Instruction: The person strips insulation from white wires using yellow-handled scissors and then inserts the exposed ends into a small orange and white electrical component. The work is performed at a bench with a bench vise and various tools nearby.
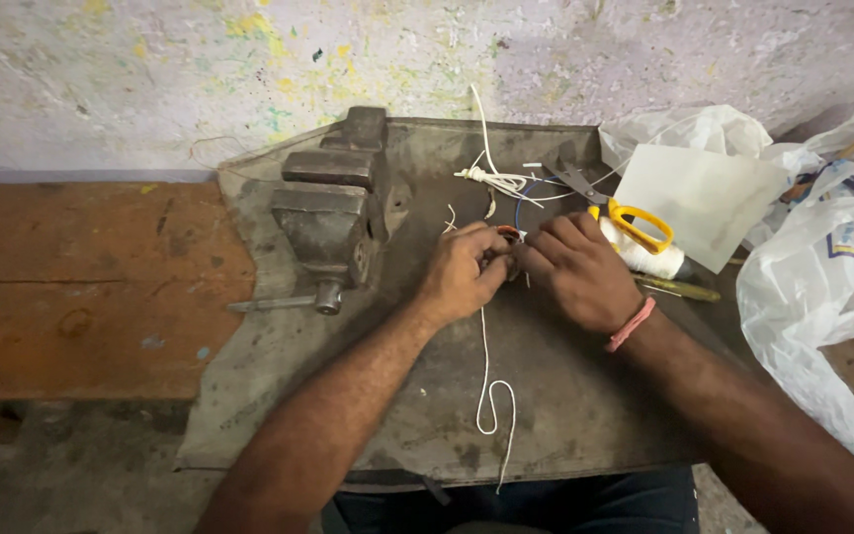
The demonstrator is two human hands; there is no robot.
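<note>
Just to the right of the bench vise (333, 213), on the grey metal sheet (565, 415) that covers the bench, a small reddish-brown part (508, 235) is pinched between the fingertips of both hands, and most of it is hidden by them, so its shape cannot be told. From that pinch a white cord (487, 371) is seen to run straight back toward the person, its long axis lying away from the vise's far end and toward the near edge of the sheet, where it curls into a loop and hangs over. The left hand (462, 272) is closed narrowly on the part from the vise side and is the nearer of the two to the vise; the right hand (575, 269), marked by a pink band at the wrist, is closed on it from the side away from the vise, its fingers curled over the top. The two sets of fingertips are touching or nearly so. Farther from the vise than the right hand, a spool of white thread (644, 259) and scissors with yellow handles (620, 213) are laid close together, with a knot of loose white and blue strands (501, 183) beyond the hands. Well apart from the vise, crumpled white plastic bags (822, 277) are heaped at the sheet's right edge.
</note>
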